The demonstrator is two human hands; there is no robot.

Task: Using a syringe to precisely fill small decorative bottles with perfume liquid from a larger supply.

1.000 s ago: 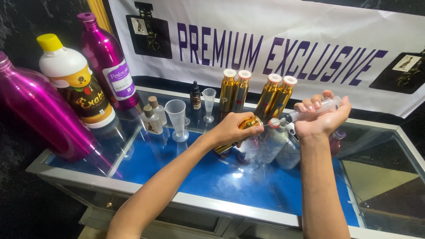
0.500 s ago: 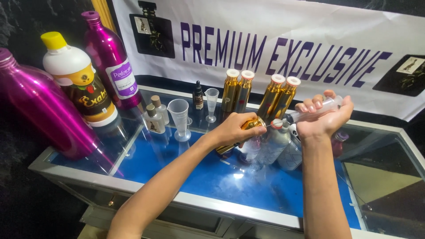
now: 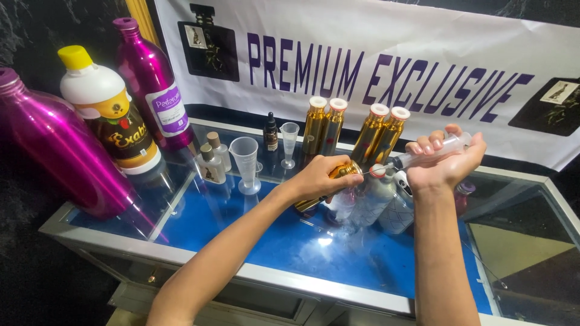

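Your gold bottle (image 3: pixel 329 187) lies tilted, long axis running lower-left to upper-right, mouth toward the syringe (image 3: pixel 432 151). L hand (image 3: pixel 320 178) clamps it above the glass counter (image 3: pixel 254 235); R hand (image 3: pixel 444 163) wraps the syringe, needle aimed left at the mouth. 4 gold bottles (image 3: pixel 353 130) stand behind.

Glossy gold metallic bottle (image 3: pixel 326 187); clear plastic syringe (image 3: pixel 432 150); shiny magenta metal bottles (image 3: pixel 151 84); smooth reflective glass worktop (image 3: pixel 266 241).

A gold bottle (image 3: pixel 338 181) and a clear syringe (image 3: pixel 432 151) are seen; the tabletop (image 3: pixel 254 223) is coloured blue, the big bottles (image 3: pixel 151 78) magenta, one cap (image 3: pixel 75 57) yellow.
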